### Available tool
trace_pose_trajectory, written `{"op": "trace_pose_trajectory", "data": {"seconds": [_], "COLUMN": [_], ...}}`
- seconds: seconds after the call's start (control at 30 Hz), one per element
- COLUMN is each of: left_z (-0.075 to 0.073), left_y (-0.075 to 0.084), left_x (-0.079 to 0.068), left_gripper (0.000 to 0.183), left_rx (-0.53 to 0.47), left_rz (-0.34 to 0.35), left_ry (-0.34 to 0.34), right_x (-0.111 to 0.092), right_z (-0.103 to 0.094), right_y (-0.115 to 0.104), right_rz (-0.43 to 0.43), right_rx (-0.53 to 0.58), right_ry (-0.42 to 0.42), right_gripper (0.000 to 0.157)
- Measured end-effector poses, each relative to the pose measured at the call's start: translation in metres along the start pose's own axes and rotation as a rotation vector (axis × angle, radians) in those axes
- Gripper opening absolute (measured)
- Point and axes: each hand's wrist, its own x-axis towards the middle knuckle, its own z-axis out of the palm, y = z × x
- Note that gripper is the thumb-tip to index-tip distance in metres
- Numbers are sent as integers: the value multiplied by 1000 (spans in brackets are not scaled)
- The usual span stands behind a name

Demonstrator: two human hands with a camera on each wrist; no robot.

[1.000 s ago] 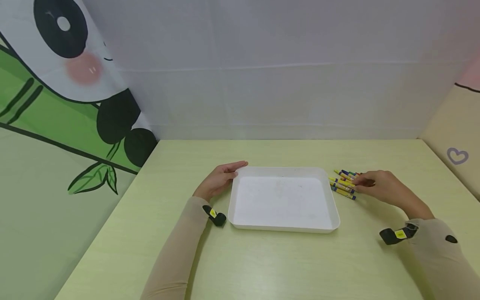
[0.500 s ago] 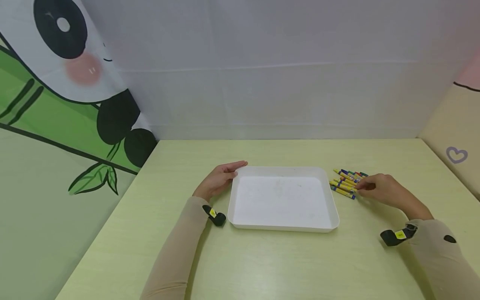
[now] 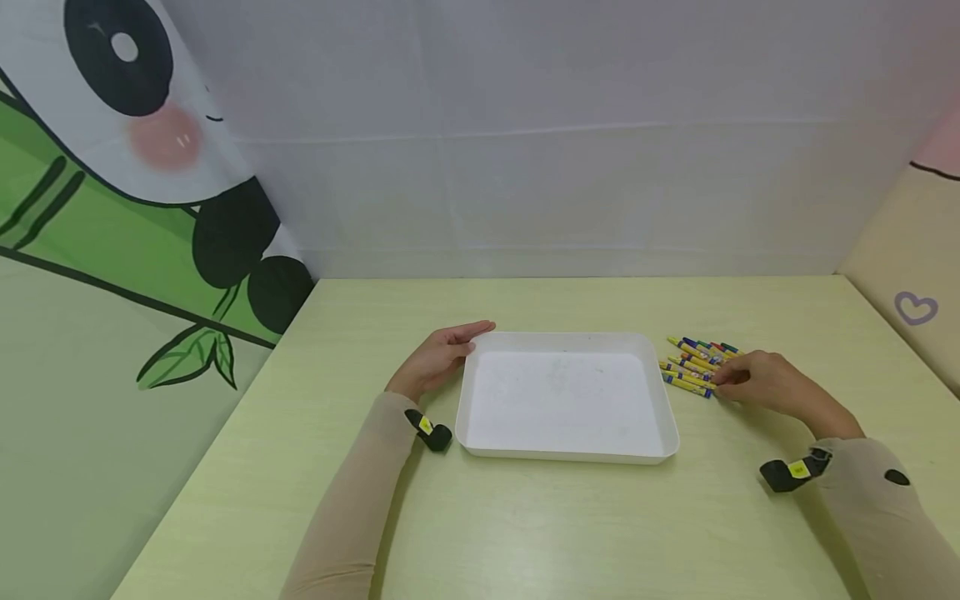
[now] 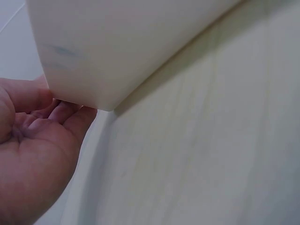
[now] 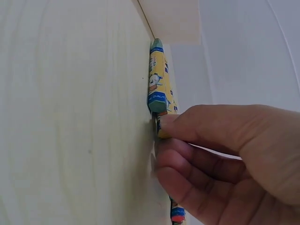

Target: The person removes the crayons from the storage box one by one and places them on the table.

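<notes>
A white rectangular tray [image 3: 566, 458] lies on the table. My left hand [image 3: 438, 358] grips its far-left side; in the left wrist view, the thumb presses the outer wall of the tray [image 4: 112, 56] and curled fingers go behind the rim. To the right of the tray, several crayons [image 3: 686, 383] in yellow wrappers lie in a loose fanned row. My right hand [image 3: 768, 383] pinches the end of a yellow crayon [image 5: 162, 132] between thumb and forefinger, low over the table. Beside it lies a green crayon [image 5: 157, 84], its tip close to the tray; the fingers partly hide the other crayons.
The pale wooden table [image 3: 525, 533] extends in front of and around the tray. A white cloth wall [image 3: 555, 200] closes off the back. Printed panels flank the table, with a cartoon panda [image 3: 150, 150] on the left.
My right hand has shifted slightly toward me along the crayon row, and a crayon has moved with it toward the near one. More crayons show at the back. The left hand and tray stay put.
</notes>
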Motion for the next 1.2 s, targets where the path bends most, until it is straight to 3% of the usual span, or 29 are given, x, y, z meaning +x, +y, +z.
{"op": "trace_pose_trajectory", "data": {"seconds": [0.57,0.87,1.2], "left_z": [-1,-1,-2], "left_y": [-1,3,10], "left_x": [0,0,-11], "left_gripper": [46,46,42], "left_rx": [12,87,481], "left_rz": [4,-8,40], "left_ry": [-7,-7,-17], "right_x": [0,0,1], "right_z": [3,2,-1], "right_y": [2,-1,-18], "right_rz": [-12,-22,-89], "right_rx": [4,-5,-9], "right_ry": [12,61,157], "right_gripper": [19,20,35]}}
